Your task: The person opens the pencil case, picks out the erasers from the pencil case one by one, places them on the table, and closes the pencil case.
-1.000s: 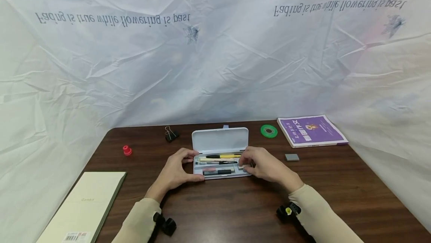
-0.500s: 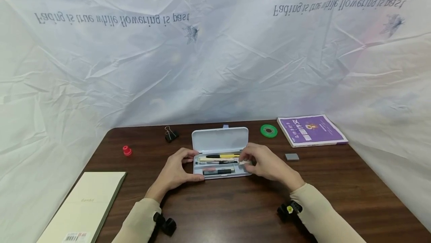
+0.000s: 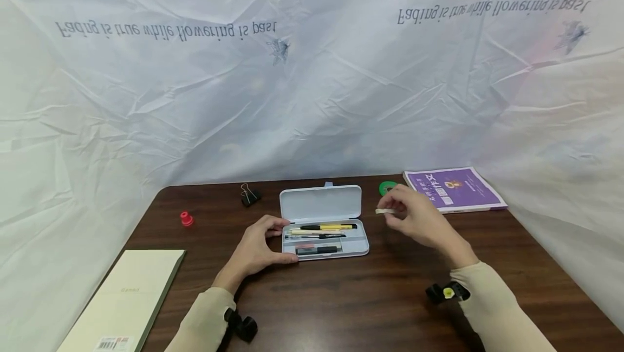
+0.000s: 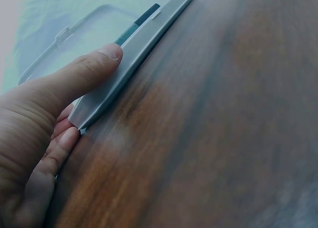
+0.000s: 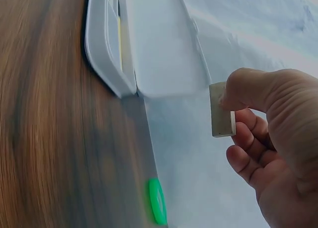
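Right wrist view: the right hand (image 5: pixel 285 123) has thumb and fingers nearly together, pinching a small pale block (image 5: pixel 221 119) off the worktop (image 5: pixel 49 153). Beyond these fingers lies a green roll (image 5: pixel 157 202). Head view: left of them sits the open pencil case (image 3: pixel 359 244), pens (image 3: pixel 322 227) inside; the left hand (image 3: pixel 254 245), thumb and fingers widely parted, grips its left end.
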Available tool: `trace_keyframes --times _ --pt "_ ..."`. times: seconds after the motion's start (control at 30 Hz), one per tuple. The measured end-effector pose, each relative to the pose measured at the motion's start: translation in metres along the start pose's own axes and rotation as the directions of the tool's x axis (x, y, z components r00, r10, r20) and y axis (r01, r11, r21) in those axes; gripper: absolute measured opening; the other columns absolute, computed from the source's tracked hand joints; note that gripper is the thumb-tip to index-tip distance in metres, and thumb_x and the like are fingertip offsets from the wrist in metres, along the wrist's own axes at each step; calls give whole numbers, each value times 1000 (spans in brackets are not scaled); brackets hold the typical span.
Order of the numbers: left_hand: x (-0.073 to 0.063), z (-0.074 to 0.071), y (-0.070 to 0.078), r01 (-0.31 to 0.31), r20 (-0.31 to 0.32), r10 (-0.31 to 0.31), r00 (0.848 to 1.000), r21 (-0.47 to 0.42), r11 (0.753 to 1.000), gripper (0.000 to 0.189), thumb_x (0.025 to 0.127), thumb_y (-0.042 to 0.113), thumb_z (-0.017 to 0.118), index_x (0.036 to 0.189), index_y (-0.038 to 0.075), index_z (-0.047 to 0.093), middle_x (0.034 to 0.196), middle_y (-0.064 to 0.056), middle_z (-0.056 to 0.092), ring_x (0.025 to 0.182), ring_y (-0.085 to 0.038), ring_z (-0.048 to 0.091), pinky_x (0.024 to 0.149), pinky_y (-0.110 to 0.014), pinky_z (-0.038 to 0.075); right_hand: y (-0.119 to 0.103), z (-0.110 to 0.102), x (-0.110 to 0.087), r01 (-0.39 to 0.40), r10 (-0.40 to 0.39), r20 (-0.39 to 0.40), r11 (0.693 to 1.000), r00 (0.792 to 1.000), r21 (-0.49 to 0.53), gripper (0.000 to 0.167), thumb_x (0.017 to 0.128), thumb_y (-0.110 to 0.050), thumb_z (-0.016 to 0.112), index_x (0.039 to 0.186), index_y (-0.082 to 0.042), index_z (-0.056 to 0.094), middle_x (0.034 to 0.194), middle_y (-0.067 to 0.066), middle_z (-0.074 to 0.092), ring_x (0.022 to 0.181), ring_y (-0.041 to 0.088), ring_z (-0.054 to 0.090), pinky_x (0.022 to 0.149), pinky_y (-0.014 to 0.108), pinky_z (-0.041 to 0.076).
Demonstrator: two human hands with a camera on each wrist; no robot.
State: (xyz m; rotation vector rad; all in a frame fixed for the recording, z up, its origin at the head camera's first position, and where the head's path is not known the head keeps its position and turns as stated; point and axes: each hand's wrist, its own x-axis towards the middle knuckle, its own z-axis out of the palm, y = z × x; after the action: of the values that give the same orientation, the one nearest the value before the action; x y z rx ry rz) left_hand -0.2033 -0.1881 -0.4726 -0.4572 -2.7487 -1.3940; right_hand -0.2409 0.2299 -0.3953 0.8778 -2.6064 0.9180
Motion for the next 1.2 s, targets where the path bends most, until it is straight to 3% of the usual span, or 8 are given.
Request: trace_keyframes --times 0.37,0.5,0.67,1.03,1.2 --pt "1 2 1 1 -5 -1 1000 -9 1000 84 71 47 108 142 22 71 139 4 68 126 -20 70 112 -44 60 30 -34 -44 -41 34 -61 993 998 -113 36 85 8 90 103 -20 76 97 -10 69 86 11 62 72 29 57" --pt "0 2 0 3 -9 -3 1000 -9 1000 84 71 46 108 142 21 71 139 4 69 126 -20 70 112 -45 60 39 -38 -62 -109 105 -33 984 994 -139 33 87 5 91 103 -20 75 100 -8 70 89 9 63 74 28 58" --pt "-1 1 0 7 -13 -7 1000 -18 1000 83 71 43 109 141 21 72 141 4 68 127 -20 70 112 -44 60 49 -34 -79 -134 133 -19 982 991 -137 35 85 4 92 101 -21 75 98 -9 69 87 5 61 72 26 56" --pt "-1 1 0 2 -8 -2 1000 -16 1000 83 72 44 108 142 20 71 141 2 68 127 -22 70 112 -45 60 58 -23 -91 -143 145 17 985 989 -100 34 86 2 93 97 -25 75 95 -12 66 82 4 59 66 25 52" --pt "-1 1 0 5 -14 -5 1000 -15 1000 83 71 45 109 141 21 71 139 2 69 127 -22 70 112 -46 60 56 -24 -90 -160 166 70 984 984 -76 35 87 3 92 97 -25 74 94 -12 66 82 4 59 68 26 53"
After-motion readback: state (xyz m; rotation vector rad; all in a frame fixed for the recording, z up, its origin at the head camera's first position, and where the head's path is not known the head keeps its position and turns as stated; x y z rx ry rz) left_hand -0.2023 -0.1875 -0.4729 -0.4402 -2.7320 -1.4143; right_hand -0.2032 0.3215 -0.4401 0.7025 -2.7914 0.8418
